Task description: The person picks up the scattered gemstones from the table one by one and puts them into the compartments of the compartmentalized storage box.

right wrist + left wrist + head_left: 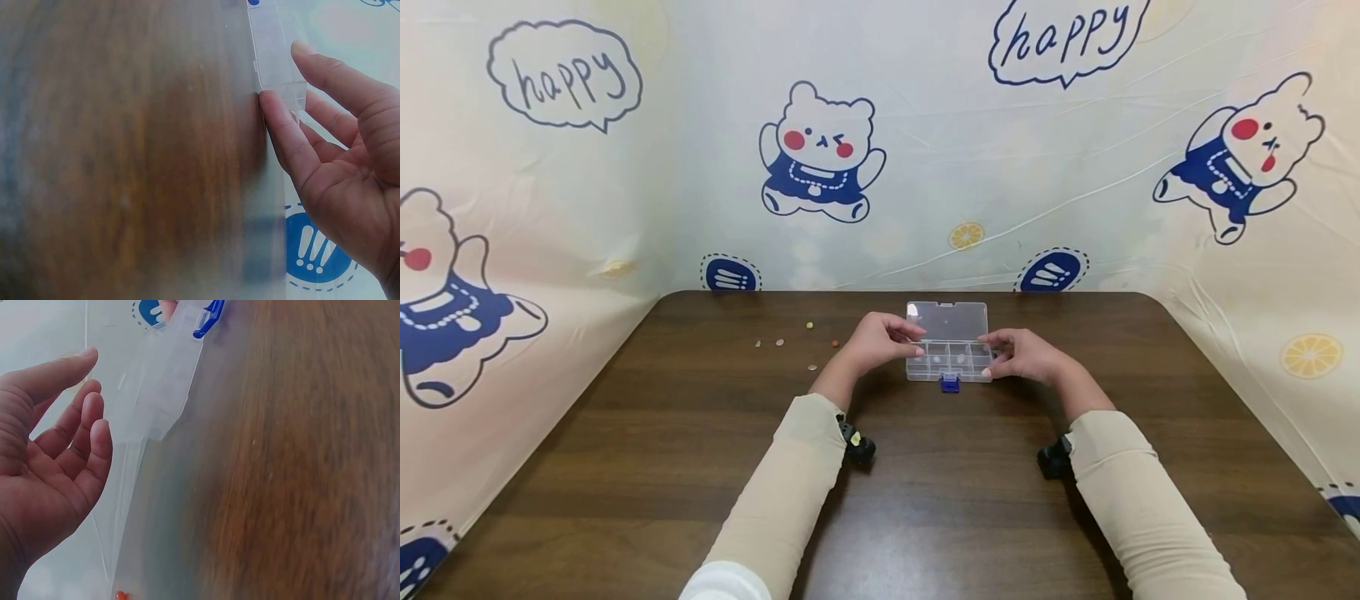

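Item: one clear compartment box [949, 350], on the far part of the worktop [925, 508], between the person's two hands. Lid [947, 319] turned back on the far side; whether flat or tilted, I cannot tell. Blue latch [951, 384] at the near edge. Small pale spots show in the compartments — too small to identify.

Item: left hand [880, 340], by the box's left end. Thumb apart from the fingers, which bend loosely and pinch nothing.

Item: right hand [1026, 357], at the box's right end. Thumb and fingers spread, one fingertip at the lower corner; no firm grip to be seen.

Items, loose, left of the box: yellow piece [810, 325], pink piece [780, 342], orange piece [836, 343], two pale pieces [812, 367].

Backing: patterned cloth [925, 167].

Hazards, in my judgement: a push from one end only could slide or twist the box and jolt anything light between compartments. Lifting by one corner could tip it — with the lid back, contents might spill. A low sweep of the left forearm [835, 379] could scatter the orange piece, which lies close beside it.
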The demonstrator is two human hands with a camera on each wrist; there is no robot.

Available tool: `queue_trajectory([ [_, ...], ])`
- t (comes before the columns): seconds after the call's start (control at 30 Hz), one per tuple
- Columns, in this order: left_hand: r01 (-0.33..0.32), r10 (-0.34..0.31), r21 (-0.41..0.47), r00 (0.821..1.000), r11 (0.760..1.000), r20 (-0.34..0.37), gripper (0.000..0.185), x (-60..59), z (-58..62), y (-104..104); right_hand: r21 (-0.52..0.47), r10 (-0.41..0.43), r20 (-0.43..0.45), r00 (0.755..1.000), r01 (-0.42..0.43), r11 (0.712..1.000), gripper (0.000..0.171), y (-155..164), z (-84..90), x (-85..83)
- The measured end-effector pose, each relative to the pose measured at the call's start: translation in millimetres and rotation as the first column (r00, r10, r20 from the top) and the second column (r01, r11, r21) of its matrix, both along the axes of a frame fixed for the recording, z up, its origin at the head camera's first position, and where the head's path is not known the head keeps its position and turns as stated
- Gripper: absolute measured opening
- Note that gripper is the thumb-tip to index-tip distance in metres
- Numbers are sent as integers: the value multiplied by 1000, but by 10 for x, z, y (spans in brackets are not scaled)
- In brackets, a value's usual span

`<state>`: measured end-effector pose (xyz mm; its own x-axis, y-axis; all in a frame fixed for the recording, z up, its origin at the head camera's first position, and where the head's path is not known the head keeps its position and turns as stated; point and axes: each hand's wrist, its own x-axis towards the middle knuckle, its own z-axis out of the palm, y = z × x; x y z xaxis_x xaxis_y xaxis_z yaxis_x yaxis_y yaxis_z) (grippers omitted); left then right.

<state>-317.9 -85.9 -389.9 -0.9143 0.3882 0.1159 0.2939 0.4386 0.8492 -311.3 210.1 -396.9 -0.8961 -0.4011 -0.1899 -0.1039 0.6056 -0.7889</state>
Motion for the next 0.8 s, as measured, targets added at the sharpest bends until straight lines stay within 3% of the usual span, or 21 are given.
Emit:
queue_trajectory([
  [0.8, -51, 50, 51, 998, 997, 32, 40, 75, 0, -364, 3, 0, -7, 1000, 0, 1000, 68, -1, -1, 4],
])
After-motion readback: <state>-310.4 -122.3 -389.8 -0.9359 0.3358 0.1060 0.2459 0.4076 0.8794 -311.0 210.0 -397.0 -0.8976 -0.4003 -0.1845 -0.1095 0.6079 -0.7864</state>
